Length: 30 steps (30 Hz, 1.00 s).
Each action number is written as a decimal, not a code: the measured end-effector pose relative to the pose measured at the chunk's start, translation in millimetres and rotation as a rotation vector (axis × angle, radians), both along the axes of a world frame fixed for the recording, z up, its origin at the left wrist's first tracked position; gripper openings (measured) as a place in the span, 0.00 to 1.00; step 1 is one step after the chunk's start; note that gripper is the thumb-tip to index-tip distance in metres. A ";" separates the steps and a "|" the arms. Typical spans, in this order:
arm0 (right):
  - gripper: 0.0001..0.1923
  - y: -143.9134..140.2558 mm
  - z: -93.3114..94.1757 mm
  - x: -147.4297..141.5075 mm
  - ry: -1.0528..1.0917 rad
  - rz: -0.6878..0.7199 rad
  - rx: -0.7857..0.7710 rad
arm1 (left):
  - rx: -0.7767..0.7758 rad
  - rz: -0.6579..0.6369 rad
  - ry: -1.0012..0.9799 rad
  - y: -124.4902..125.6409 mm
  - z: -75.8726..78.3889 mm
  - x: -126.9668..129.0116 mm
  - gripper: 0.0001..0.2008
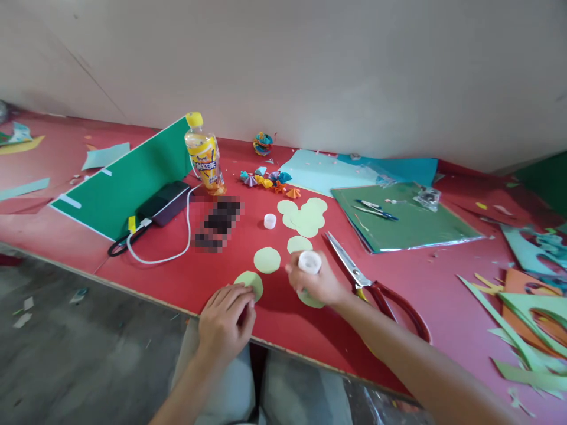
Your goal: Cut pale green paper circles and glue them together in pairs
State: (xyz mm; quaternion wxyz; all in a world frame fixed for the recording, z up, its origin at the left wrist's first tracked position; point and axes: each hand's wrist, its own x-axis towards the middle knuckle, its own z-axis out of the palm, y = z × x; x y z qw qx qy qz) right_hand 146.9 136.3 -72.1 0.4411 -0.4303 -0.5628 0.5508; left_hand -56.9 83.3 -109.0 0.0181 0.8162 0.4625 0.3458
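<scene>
The red table [110, 248] spreads wide and carries the whole craft job, littered with coloured paper offcuts along its right side. A green board [119, 177] stands on edge at the left with a dark power bank [165, 202] and its white cable beside it, and a yellow juice bottle [204, 154] stands just behind. On the right lies a green sheet [411, 227] with a pen on it, and red-handled scissors [376, 286] lie open just beside the person's right forearm. Light green paper circles [305, 218] sit in a loose heap at the middle, with single ones trailing toward the near edge. The work in hand looks like gluing: the right hand [319, 284] is closed around a small white glue stick [309, 261], held upright over one circle that shows under the hand. Its white cap [270, 221] lies apart, near the heap. The left hand [227, 319] rests with curled fingers on the table edge, its fingertips touching another green circle [250, 283] without clearly gripping it. The next move probably calls for pressing that circle flat and steady while the glue tip comes down on the paper, lightly enough not to crease it.
</scene>
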 end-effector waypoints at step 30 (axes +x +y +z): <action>0.14 -25.7 -8.3 37.3 0.173 -0.228 -0.071 | 0.022 -0.349 0.278 -23.0 6.7 -38.8 0.13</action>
